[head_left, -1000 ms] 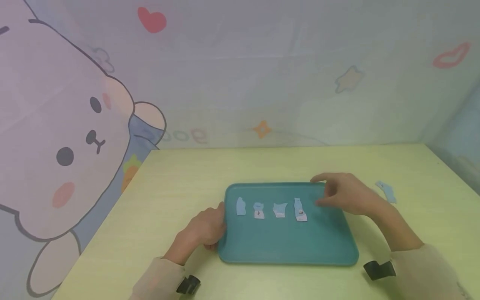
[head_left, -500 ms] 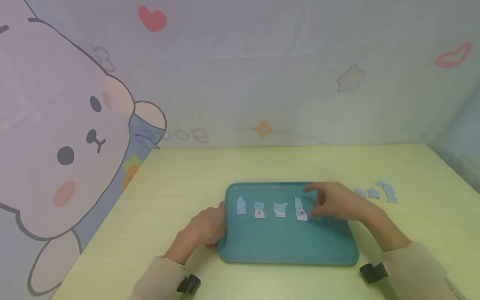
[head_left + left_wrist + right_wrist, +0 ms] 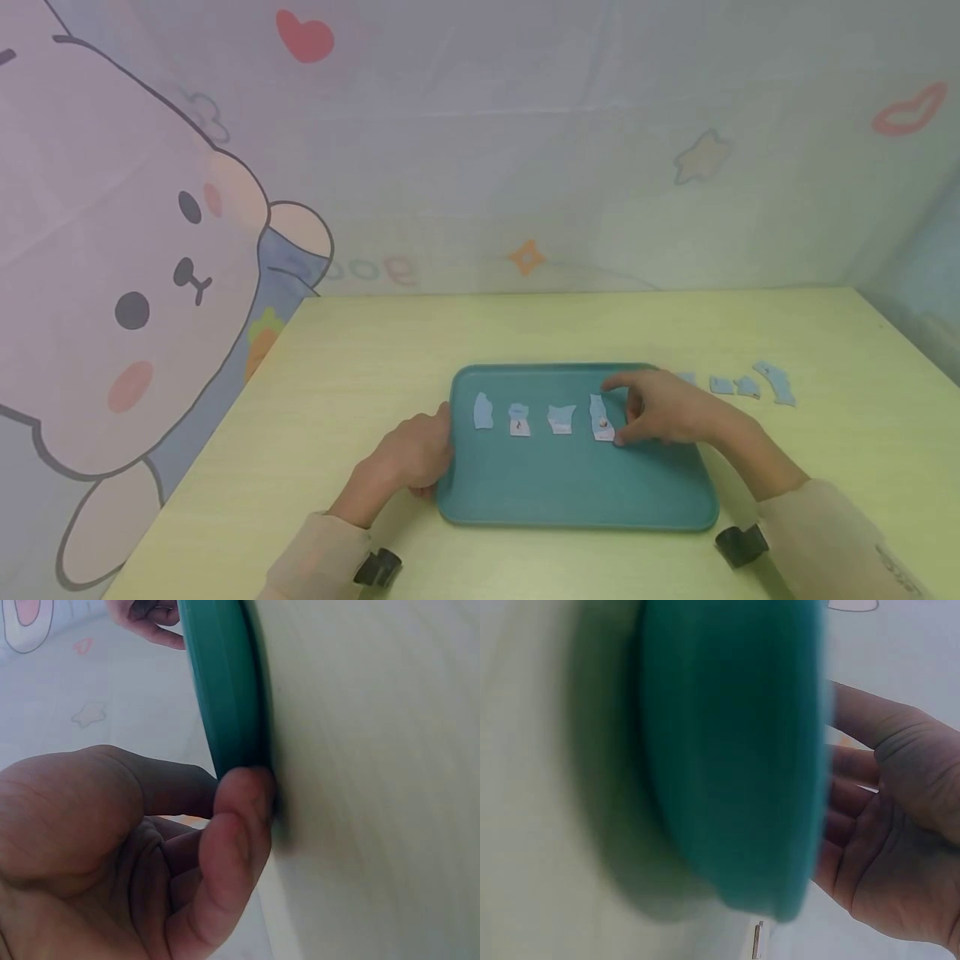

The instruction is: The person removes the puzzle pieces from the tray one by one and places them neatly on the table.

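Observation:
A teal tray (image 3: pixel 570 483) lies on the table. On it is a row of several small, ragged-edged blue and white paper pieces, among them the leftmost piece (image 3: pixel 483 412), one with a small dark mark (image 3: pixel 519 421) and another (image 3: pixel 560 420). My left hand (image 3: pixel 420 450) grips the tray's left edge between thumb and fingers, as the left wrist view also shows (image 3: pixel 187 832). My right hand (image 3: pixel 667 408) is over the tray's right part, thumb and forefinger spread at the two ends of the rightmost piece (image 3: pixel 601 419). In the right wrist view the tray's rim hides its fingertips.
More pale blue pieces (image 3: pixel 722 385) lie on the yellow table (image 3: pixel 375 350) beyond the tray's right side, one long piece (image 3: pixel 777 385) farthest right. A printed cloth (image 3: pixel 465 167) hangs behind the table.
My right hand has moved left and slightly down, reaching the rightmost piece on the tray and uncovering pieces on the table behind it. My left hand and the tray have stayed put.

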`<move>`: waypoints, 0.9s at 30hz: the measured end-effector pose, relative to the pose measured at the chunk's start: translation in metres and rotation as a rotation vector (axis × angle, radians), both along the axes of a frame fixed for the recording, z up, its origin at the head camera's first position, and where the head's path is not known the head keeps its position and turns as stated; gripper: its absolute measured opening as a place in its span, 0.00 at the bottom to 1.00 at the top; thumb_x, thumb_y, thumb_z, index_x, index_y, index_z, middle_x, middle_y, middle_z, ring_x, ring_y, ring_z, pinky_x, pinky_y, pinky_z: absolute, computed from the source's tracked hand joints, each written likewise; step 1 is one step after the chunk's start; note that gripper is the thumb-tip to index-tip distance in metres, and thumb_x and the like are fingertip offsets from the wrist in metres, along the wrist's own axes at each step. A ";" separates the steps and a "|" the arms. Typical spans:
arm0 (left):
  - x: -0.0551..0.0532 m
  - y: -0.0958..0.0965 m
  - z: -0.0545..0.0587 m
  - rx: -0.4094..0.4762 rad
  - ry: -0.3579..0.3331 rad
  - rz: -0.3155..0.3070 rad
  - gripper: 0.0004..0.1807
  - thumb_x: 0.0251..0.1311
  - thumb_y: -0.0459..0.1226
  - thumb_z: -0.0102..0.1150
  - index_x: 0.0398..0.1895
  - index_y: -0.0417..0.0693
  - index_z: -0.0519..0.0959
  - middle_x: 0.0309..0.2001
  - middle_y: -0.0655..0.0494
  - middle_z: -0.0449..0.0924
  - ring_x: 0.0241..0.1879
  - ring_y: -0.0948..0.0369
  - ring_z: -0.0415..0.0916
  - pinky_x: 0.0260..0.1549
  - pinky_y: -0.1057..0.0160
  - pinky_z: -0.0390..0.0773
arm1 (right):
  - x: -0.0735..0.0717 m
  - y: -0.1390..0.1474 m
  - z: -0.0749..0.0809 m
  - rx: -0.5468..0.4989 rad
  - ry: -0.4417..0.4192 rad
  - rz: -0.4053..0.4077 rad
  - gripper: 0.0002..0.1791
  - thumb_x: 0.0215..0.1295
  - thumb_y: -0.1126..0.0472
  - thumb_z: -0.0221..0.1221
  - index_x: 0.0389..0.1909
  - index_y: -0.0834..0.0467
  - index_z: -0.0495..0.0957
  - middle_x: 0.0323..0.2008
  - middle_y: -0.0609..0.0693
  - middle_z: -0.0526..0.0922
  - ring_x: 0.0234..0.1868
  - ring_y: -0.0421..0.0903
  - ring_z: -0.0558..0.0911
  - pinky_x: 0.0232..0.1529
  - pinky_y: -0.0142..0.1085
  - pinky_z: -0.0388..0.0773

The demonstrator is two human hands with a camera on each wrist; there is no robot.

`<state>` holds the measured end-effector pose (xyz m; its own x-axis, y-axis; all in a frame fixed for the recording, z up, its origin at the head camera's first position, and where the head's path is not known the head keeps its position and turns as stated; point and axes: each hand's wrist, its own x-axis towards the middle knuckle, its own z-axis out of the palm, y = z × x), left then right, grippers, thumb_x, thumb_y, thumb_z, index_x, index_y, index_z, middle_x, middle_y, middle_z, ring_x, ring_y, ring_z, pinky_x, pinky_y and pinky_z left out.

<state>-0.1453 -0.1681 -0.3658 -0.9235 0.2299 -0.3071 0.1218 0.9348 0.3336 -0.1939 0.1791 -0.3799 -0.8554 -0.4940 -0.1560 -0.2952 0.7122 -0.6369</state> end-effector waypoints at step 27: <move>-0.002 -0.001 -0.003 0.018 0.024 -0.012 0.29 0.78 0.30 0.45 0.78 0.27 0.56 0.18 0.50 0.77 0.13 0.59 0.76 0.16 0.63 0.74 | -0.005 -0.001 -0.005 0.050 0.065 0.067 0.35 0.60 0.56 0.76 0.66 0.64 0.77 0.25 0.44 0.77 0.25 0.40 0.73 0.28 0.34 0.71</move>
